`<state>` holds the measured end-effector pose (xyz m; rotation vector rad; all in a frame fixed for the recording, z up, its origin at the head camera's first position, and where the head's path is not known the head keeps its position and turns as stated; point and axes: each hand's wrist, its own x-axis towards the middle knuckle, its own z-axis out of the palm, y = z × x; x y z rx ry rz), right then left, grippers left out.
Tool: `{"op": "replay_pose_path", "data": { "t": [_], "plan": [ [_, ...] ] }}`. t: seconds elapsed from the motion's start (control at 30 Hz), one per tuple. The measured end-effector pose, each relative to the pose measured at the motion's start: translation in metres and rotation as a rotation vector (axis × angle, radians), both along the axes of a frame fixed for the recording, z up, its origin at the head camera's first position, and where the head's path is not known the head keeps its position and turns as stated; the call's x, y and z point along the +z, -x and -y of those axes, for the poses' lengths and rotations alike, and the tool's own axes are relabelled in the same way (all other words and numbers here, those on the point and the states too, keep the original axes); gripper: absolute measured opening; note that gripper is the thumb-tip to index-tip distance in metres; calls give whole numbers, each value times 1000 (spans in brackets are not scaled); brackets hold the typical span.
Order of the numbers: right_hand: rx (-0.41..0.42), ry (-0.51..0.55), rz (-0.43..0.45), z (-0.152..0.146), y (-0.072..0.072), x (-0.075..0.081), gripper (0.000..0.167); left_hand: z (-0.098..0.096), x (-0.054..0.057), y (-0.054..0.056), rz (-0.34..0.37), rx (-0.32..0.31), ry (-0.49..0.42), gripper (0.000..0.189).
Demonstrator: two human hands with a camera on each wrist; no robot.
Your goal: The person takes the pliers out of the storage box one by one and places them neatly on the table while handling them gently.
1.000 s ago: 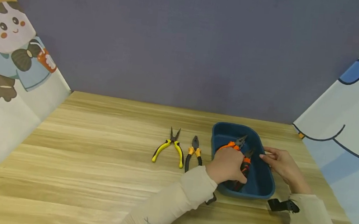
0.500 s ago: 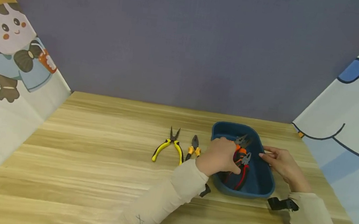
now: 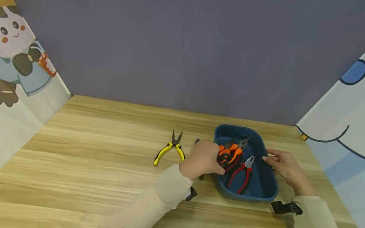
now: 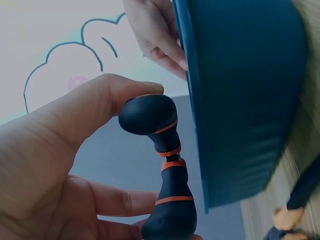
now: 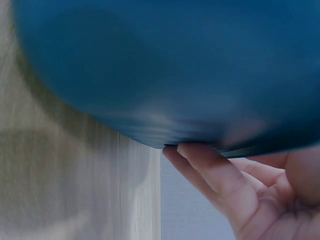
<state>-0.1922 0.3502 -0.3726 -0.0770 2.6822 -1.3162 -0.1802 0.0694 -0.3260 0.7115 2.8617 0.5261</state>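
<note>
My left hand (image 3: 202, 159) grips a pair of pliers with black-and-orange handles (image 4: 170, 195), thumb on one handle and fingers on the other. It is over the left rim of a blue plastic bin (image 3: 262, 189), with the pliers' head (image 3: 229, 144) pointing over the bin. Inside lie pliers with orange-and-black handles (image 3: 239, 152) and pliers with red-and-black handles (image 3: 246, 171). At the bin's right rim, my right hand (image 3: 287, 170) holds the edge between thumb and fingers. Its fingertips (image 5: 192, 150) touch the bin wall in the right wrist view.
Yellow-handled long-nose pliers (image 3: 173, 146) lie spread on the wooden table (image 3: 82, 163), left of my left hand. Another pair of pliers (image 3: 197, 141) is mostly hidden beneath that hand. A grey panel (image 3: 188, 56) stands behind the table, with printed cartoon panels at both sides.
My left hand has moved left from inside the bin to its left rim, bringing the black-and-orange pliers along. The red-handled pliers have come into full view. My right hand has stayed at the rim.
</note>
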Motion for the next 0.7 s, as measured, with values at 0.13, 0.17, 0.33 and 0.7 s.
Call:
{"op": "replay_pose_path", "data": {
  "t": [0.13, 0.17, 0.33, 0.7],
  "plan": [
    [-4, -9, 10, 1, -1, 1, 55, 12, -1, 1, 11, 24, -40, 55],
    [-3, -10, 10, 1, -1, 1, 55, 16, -1, 1, 8, 31, -49, 55],
    [3, 11, 3, 2, -2, 3, 54, 31, -2, 1, -5, 78, -58, 49],
    [13, 14, -1, 1, -5, 6, 53, 65, -8, 4, 22, 151, -71, 45]
  ]
}}
